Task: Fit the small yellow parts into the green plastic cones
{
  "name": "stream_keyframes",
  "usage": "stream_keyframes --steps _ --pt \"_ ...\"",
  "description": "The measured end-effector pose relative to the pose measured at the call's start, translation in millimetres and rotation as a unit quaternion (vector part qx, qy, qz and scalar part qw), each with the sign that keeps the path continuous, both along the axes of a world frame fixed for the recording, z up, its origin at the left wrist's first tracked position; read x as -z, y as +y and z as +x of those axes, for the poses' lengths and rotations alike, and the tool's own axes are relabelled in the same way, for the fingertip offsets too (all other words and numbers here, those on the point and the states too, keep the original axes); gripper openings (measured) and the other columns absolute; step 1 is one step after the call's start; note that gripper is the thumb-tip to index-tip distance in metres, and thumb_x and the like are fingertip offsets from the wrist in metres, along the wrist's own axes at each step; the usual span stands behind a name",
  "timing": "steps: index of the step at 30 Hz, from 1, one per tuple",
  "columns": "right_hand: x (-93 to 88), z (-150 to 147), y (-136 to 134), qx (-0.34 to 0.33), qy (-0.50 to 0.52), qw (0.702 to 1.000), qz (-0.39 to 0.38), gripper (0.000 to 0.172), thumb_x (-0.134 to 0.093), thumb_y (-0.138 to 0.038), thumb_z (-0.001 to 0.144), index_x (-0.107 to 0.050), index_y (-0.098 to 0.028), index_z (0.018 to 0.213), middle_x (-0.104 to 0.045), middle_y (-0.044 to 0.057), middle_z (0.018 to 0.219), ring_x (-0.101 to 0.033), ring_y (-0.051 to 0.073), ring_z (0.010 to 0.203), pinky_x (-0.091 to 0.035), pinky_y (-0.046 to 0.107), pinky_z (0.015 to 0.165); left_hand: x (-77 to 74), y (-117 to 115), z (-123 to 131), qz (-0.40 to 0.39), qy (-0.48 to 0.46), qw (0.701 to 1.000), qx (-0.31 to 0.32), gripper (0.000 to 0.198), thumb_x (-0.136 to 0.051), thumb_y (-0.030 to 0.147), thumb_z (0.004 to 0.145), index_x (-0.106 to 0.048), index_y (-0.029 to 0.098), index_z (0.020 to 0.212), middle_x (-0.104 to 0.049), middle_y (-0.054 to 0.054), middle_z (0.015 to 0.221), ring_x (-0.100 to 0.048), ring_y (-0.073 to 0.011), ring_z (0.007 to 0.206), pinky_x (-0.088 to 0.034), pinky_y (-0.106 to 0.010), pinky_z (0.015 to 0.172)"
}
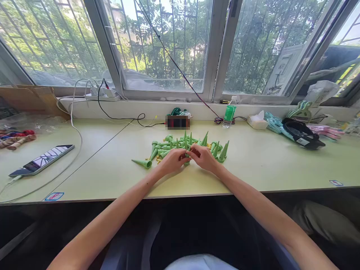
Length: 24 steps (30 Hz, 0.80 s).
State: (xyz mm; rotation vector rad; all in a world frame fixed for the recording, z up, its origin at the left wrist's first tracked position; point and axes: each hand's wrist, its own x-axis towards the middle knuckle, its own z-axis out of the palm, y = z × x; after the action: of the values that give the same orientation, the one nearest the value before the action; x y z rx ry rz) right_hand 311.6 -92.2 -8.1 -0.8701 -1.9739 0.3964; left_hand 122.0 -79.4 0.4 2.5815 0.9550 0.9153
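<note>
My left hand (174, 159) and my right hand (203, 155) meet at the front of a pile of green plastic spikes (161, 152). Fingers of both hands are pinched around one green plastic spike (187, 162); its lower end shows beneath them, while the grip hides much of the rest. Several spikes stand point up behind my hands, and others lie on their sides. A single spike (143, 163) lies at the pile's left edge, its wide mouth facing right. To the right, an upright spike (224, 152) leans slightly. Small yellow pieces (158, 160) are mixed in among them.
On the pale table (270, 165), a phone (42, 160) with a white cable lies left. Along the back are a blurred dark box (177, 122), a water bottle (229, 113) and a tissue pack (257, 120). A black strap (303, 133) lies right.
</note>
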Motion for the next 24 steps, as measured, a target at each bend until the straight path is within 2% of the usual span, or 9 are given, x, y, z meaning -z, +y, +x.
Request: stream_keyframes --steps 3,5,9,15,24 --pt "0.1 0 1 0.003 0.002 1.0 0.017 0.02 -0.053 -0.037 0.093 -0.051 -0.02 0.081 -0.053 -0.003 0.062 -0.042 0.011 0.053 -0.036 0.024 0.055 -1.8 -2 0 0.006 0.003 1.0 0.005 0.023 -0.059 0.03 0.089 -0.057 0.015 0.072 -0.055 0.002 0.065 -0.044 -0.0093 0.057 -0.032 -0.023 0.056" --pt "-0.4 0 2 0.016 0.006 0.999 0.027 0.02 -0.053 -0.035 0.092 -0.051 -0.02 0.079 -0.051 -0.003 0.061 -0.041 0.011 0.053 -0.035 0.024 0.055 -2.6 -3 1 0.008 -0.002 1.0 0.0 0.018 -0.059 0.03 0.089 -0.062 0.015 0.081 -0.057 0.002 0.066 -0.045 -0.0096 0.057 -0.034 -0.023 0.057" --pt "-2.4 5 4 0.087 0.04 0.994 0.049 0.021 -0.052 -0.034 0.091 -0.049 -0.02 0.076 -0.048 -0.004 0.06 -0.04 0.011 0.051 -0.035 0.024 0.054 -3.1 -2 1 0.01 -0.034 0.999 -0.032 0.018 -0.059 0.032 0.09 -0.066 0.017 0.096 -0.06 0.001 0.068 -0.047 -0.0098 0.056 -0.037 -0.023 0.057" --pt "-4.8 15 9 0.183 0.064 0.978 0.069 0.024 -0.052 -0.034 0.089 -0.048 -0.021 0.07 -0.047 -0.005 0.055 -0.043 0.011 0.049 -0.037 0.023 0.054 -4.5 -2 2 0.02 -0.026 0.999 -0.036 0.023 -0.052 0.031 0.094 -0.064 0.016 0.081 -0.057 0.001 0.066 -0.046 -0.0096 0.057 -0.035 -0.023 0.058" --pt "-5.9 14 9 0.184 0.06 0.979 0.069 0.024 -0.052 -0.035 0.089 -0.048 -0.021 0.069 -0.048 -0.004 0.054 -0.044 0.011 0.048 -0.038 0.023 0.054 -4.4 -2 1 0.025 -0.011 0.999 -0.033 0.024 -0.052 0.029 0.094 -0.064 0.015 0.079 -0.059 0.0 0.066 -0.046 -0.01 0.058 -0.034 -0.024 0.059"
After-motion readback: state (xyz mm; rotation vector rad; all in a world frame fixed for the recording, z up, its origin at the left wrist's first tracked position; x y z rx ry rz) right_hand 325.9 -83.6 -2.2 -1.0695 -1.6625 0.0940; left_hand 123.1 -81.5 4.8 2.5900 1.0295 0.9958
